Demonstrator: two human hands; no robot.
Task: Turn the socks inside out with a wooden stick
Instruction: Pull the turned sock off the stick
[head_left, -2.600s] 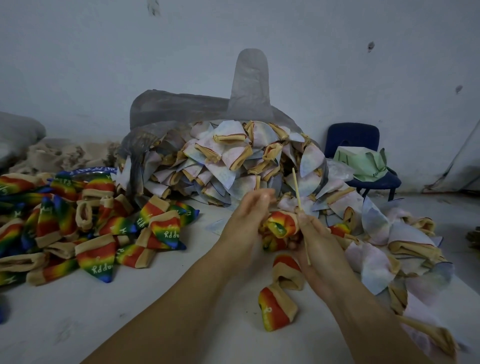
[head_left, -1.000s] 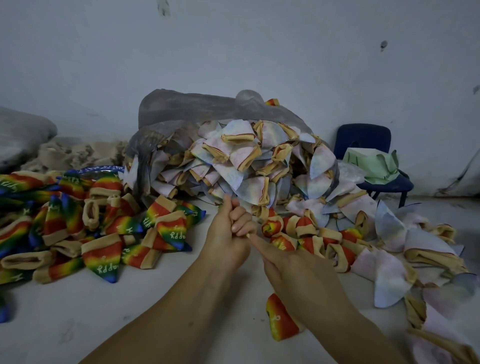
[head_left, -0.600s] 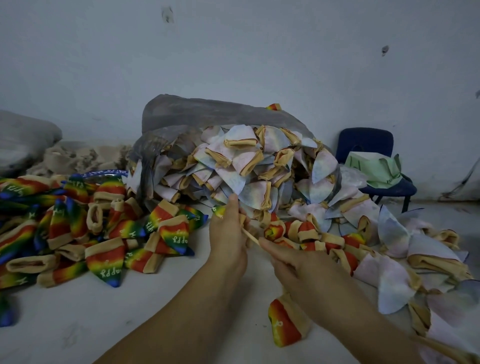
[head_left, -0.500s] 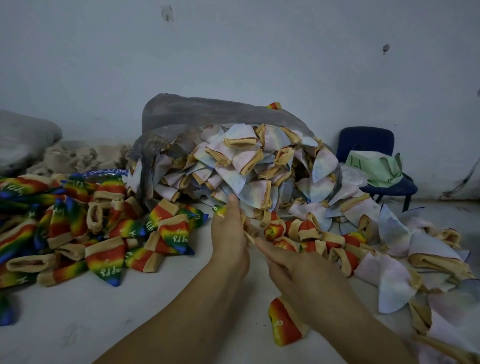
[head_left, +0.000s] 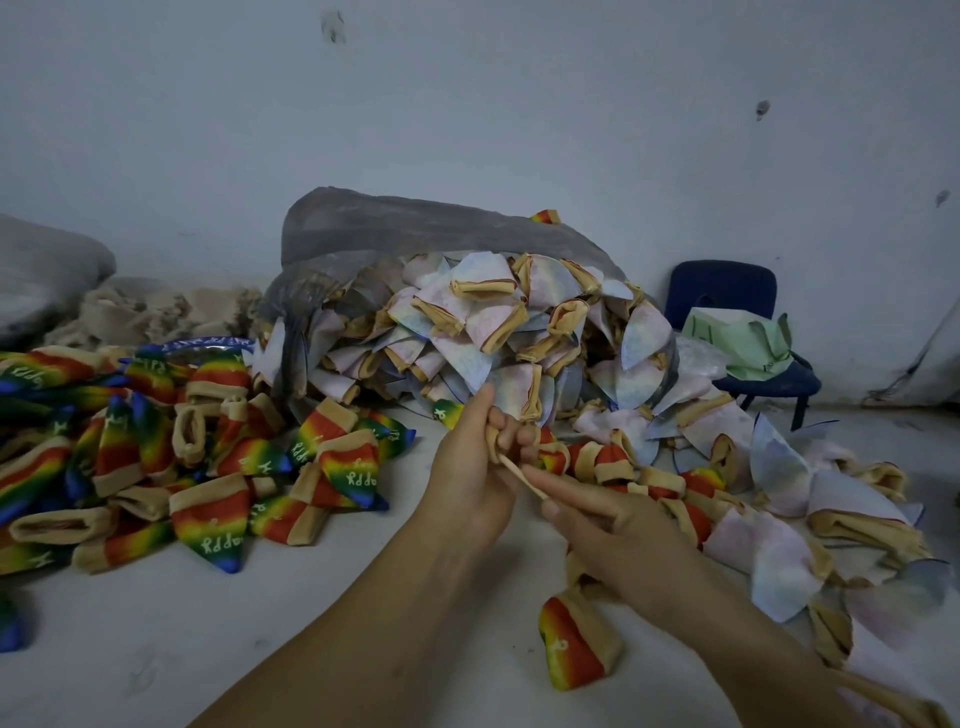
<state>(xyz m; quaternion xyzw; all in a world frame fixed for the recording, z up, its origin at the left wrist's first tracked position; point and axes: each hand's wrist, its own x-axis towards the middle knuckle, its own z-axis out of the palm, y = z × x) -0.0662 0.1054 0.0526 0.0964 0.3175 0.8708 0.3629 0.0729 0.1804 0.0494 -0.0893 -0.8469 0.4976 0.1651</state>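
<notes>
My left hand (head_left: 475, 467) grips a bunched sock; its tan cuff shows between the fingers and its rainbow toe (head_left: 448, 412) pokes out past them. My right hand (head_left: 608, 519) holds a thin wooden stick (head_left: 522, 475) with the index finger laid along it. The stick's far end goes into the sock at my left fingers. A chain of linked rainbow socks (head_left: 618, 467) trails right from my hands. Another rainbow sock (head_left: 571, 649) lies under my right wrist.
A heap of rainbow socks (head_left: 156, 457) covers the table's left side. A grey plastic bag (head_left: 415, 228) at the back spills pale socks with tan cuffs (head_left: 493, 332), which spread along the right. A blue chair (head_left: 727, 296) holding a green bag (head_left: 743, 338) stands by the wall.
The upright stick has come down between my hands and its tip has gone into the sock in my left hand. The sock's rainbow toe now pokes out past my left fingers.
</notes>
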